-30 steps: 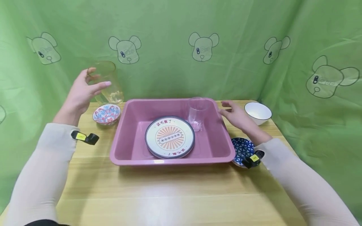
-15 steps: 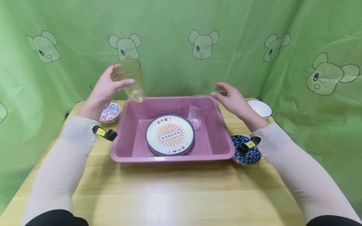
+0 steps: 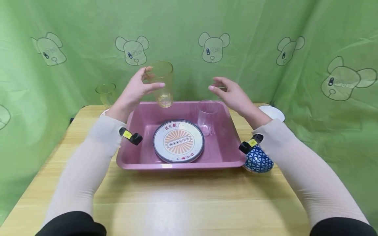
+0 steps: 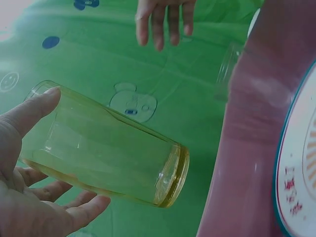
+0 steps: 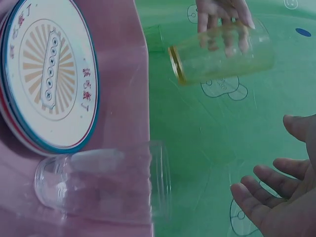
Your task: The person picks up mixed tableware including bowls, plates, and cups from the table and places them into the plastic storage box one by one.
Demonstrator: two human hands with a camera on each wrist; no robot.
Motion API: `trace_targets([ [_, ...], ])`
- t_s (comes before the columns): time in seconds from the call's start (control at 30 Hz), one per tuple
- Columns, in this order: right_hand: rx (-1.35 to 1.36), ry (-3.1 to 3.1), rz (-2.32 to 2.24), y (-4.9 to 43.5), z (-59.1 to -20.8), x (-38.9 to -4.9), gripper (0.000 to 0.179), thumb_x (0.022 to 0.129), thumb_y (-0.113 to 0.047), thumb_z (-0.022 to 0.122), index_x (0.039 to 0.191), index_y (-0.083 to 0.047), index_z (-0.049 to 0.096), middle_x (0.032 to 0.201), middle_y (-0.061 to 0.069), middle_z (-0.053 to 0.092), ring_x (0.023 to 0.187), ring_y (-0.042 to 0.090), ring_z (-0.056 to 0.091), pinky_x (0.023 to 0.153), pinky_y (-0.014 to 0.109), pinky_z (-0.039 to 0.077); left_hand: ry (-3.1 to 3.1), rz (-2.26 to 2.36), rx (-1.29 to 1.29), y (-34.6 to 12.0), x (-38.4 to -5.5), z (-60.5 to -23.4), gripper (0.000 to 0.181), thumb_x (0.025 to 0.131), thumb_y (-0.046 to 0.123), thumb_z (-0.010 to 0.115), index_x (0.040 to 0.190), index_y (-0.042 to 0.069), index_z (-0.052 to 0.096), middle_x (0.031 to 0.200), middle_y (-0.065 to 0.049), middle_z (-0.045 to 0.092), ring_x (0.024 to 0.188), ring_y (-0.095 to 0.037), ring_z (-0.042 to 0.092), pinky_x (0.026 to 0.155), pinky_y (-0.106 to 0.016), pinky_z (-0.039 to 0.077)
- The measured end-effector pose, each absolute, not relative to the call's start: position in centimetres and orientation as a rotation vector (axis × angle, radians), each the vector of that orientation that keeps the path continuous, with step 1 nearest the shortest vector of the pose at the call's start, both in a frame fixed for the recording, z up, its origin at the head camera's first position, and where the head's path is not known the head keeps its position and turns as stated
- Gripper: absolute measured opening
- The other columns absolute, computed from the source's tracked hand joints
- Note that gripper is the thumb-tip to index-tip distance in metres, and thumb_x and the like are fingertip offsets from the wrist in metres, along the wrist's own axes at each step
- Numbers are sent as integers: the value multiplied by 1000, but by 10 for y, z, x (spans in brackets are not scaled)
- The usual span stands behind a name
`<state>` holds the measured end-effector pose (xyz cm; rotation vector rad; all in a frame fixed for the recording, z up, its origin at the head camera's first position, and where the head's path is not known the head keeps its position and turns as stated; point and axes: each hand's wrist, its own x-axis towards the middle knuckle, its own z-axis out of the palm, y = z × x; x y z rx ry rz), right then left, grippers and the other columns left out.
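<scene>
My left hand point(image 3: 137, 87) grips a yellow see-through drinking glass point(image 3: 164, 85) near its rim, thumb on one side and fingers on the other. It hangs upright over the back edge of the pink basin point(image 3: 138, 168). My right hand point(image 3: 231, 95) is raised over the basin's back right corner, fingers loosely bent, holding nothing. Inside the basin, a clear glass point(image 3: 206, 119) stands at the right rear, next to a short stack of round plates point(image 3: 178, 141) with a sunburst print. In the right wrist view the yellow glass point(image 5: 222, 57) shows whole, with nothing between my right fingers point(image 5: 269, 185).
Another yellow glass point(image 3: 106, 93) stands at the back left, partly behind my left arm. Right of the basin are a blue patterned bowl point(image 3: 258, 160) and a white bowl point(image 3: 273, 113), partly covered by my right arm. A green curtain point(image 3: 183, 29) hangs behind the table.
My left hand has lifted the yellow glass from the back left and carried it right, over the basin's back edge. My right hand has risen and shifted left.
</scene>
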<state>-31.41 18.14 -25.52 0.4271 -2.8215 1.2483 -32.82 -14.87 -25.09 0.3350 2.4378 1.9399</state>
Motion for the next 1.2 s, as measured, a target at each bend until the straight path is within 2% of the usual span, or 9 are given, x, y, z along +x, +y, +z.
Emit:
trace_targets([
  [0.2,473,-2811,1306,168,-248,-316,73,93,-59,54,152,-20,34,146,9,46,120,29,55,103,44,45,2426,1914,420,-124,-335,-250,91,80,22,83,153,17,29,146,-8,41,130,-23,44,106,-34,43],
  [0.4,524,-2793,1358,160,-243,-319,74,94,-58,53,153,-19,32,148,9,45,115,30,58,103,43,45,2455,1873,450,-105,-336,-246,91,79,27,84,152,19,30,143,-6,44,128,-22,45,106,-36,42],
  [0.63,533,-2768,1429,157,-240,-322,77,94,-59,52,155,-21,28,150,10,43,118,31,57,105,43,44,2447,1866,479,-84,-340,-244,90,78,29,84,151,19,32,140,-5,47,125,-21,47,106,-38,42],
  [0.87,529,-2673,1624,162,-240,-323,73,97,-50,54,156,-19,24,154,11,37,133,28,45,107,43,42,2358,1904,525,-60,-345,-243,89,77,26,85,150,18,35,135,-4,49,122,-20,49,102,-35,45],
  [1.2,538,-2611,1679,161,-237,-323,68,99,-44,55,155,-20,26,155,11,35,137,27,39,107,44,42,2297,1957,519,-47,-351,-246,89,78,23,84,151,18,33,138,-4,48,124,-20,48,100,-33,47],
])
